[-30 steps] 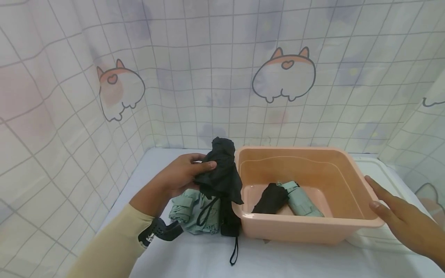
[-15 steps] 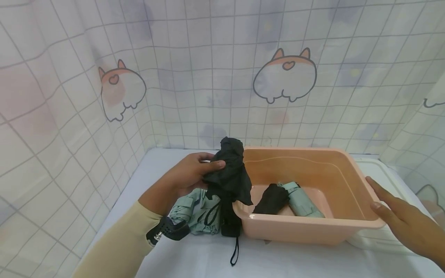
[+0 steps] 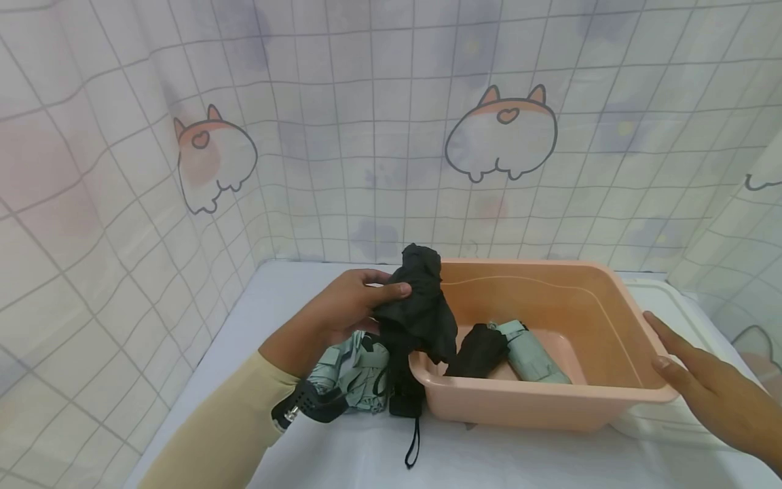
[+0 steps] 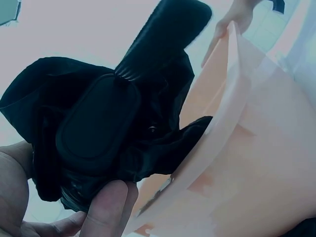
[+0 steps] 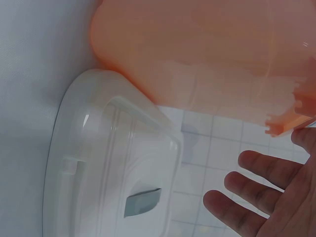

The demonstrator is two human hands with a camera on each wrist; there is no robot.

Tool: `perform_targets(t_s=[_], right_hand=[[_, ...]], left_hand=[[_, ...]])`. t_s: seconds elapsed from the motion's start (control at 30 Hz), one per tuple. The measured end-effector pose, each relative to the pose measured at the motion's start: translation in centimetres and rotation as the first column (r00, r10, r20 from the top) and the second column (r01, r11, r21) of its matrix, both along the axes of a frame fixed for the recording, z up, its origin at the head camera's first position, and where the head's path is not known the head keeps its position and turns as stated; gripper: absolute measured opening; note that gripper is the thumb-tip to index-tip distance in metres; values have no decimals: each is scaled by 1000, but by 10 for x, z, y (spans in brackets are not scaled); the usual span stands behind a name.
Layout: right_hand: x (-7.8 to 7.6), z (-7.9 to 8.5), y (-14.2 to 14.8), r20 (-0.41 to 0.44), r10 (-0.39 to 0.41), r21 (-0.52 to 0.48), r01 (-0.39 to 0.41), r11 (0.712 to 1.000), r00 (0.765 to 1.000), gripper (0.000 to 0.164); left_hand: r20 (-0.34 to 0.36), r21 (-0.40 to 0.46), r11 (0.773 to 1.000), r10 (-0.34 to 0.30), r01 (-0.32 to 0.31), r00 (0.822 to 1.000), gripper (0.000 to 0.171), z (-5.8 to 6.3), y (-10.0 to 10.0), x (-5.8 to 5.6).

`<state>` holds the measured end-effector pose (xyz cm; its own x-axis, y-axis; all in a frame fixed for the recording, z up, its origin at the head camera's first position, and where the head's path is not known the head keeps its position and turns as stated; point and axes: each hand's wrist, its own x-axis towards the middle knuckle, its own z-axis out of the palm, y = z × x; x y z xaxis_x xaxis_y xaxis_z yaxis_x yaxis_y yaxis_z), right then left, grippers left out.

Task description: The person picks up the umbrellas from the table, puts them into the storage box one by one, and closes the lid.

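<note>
Two folded umbrellas already lie in the peach tub, a black one and a green one. From the head view, left hand pinches a black umbrella over the tub's near-left corner; its strap dangles and could snag the rim. Another green umbrella sits on the table. Left wrist: fingers curl under the handle. Right wrist: right hand spread flat by the tub, beside a white lid.
</note>
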<state>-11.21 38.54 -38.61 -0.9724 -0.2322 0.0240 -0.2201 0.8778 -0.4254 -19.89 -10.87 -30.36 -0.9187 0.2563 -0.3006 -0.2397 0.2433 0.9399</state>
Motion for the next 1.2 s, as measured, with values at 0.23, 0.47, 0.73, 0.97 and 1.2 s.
perform_targets(t_s=[0.23, 0.47, 0.73, 0.97, 1.2], right_hand=[[-1, -1, 1, -3, -1, 7, 1, 1000, 1000, 67], [0, -1, 1, -3, 4, -11, -4, 1000, 1000, 66], [0, -1, 1, 4, -1, 2, 1, 1000, 1000, 68], [0, -2, 2, -18, 17, -4, -17, 1000, 1000, 67], [0, -2, 3, -16, 15, -12, -15, 1000, 1000, 67]], left_hand=[[-12, -25, 999, -30, 30, 999, 69, -4, 5, 0], [-10, -58, 998, -32, 31, 999, 61, -5, 9, -1], [-17, -79, 996, -37, 36, 999, 56, -5, 14, 0], [7, -42, 999, -30, 30, 1000, 51, -6, 13, 0], [-9, -87, 996, -4, 3, 1000, 48, -9, 7, 1]])
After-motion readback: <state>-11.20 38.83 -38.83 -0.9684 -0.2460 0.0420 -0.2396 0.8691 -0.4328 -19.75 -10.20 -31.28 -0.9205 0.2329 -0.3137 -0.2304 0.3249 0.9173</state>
